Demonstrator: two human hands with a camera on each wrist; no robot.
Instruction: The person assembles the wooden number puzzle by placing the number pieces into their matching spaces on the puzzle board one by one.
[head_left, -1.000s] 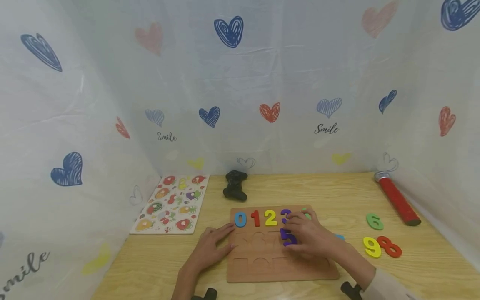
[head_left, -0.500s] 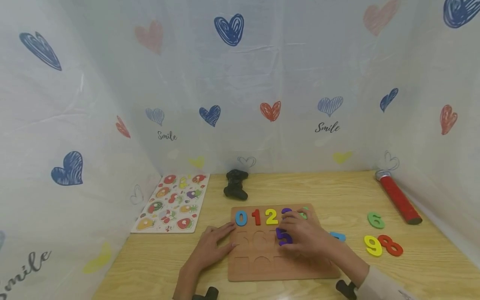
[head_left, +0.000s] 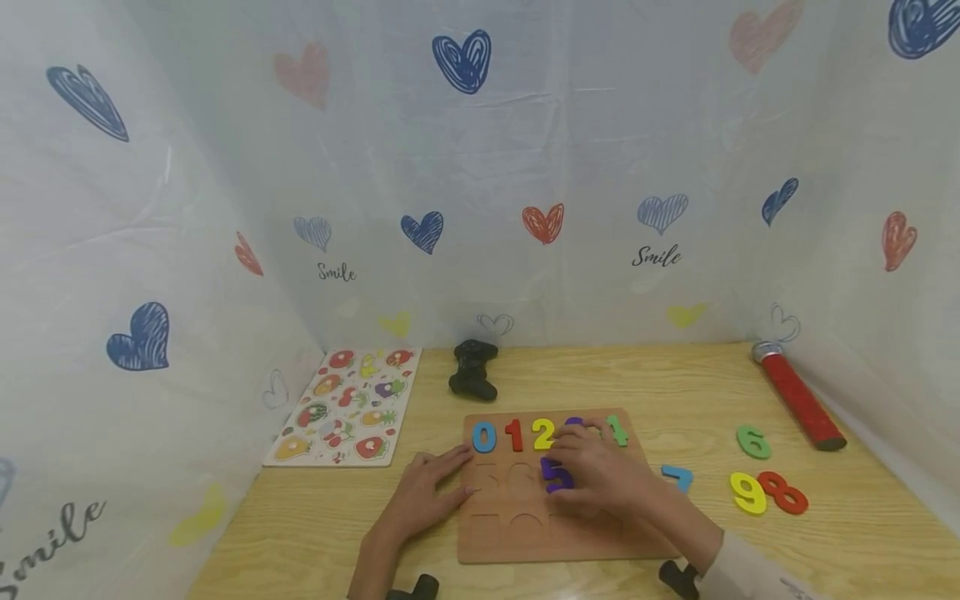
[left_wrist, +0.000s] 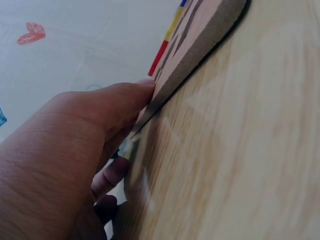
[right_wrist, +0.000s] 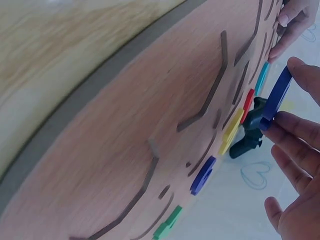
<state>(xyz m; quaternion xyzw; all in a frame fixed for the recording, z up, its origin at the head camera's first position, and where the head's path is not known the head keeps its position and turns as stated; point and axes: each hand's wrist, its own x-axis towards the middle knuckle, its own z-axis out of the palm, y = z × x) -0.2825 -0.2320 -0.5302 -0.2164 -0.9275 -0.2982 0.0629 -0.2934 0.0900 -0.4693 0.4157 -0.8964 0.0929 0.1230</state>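
A wooden number puzzle board (head_left: 517, 542) lies on the table, its top row filled with the blue 0 (head_left: 484, 437), red 1 (head_left: 513, 435), yellow 2 (head_left: 543, 433), purple 3 (head_left: 574, 422) and green 4 (head_left: 617, 430). Between thumb and fingers my right hand (head_left: 600, 471) pinches a purple number 5 (head_left: 555, 475); the right wrist view shows this 5 (right_wrist: 276, 97) held clear of the board. My left hand (head_left: 423, 496) touches the board's left edge, thumb and fingertips resting on it. In the left wrist view the thumb (left_wrist: 135, 92) lies along that edge.
Right of the board lie a blue 7 (head_left: 677, 477), green 6 (head_left: 753, 442), yellow 9 (head_left: 748, 493) and red 8 (head_left: 782, 492). A red flashlight (head_left: 801, 400) is at the far right. Behind are a black game controller (head_left: 473, 369) and a fruit puzzle board (head_left: 345, 408).
My right hand has moved left over the board with the purple 5, uncovering the green 4 and the blue 7. The left hand stays at the board's edge.
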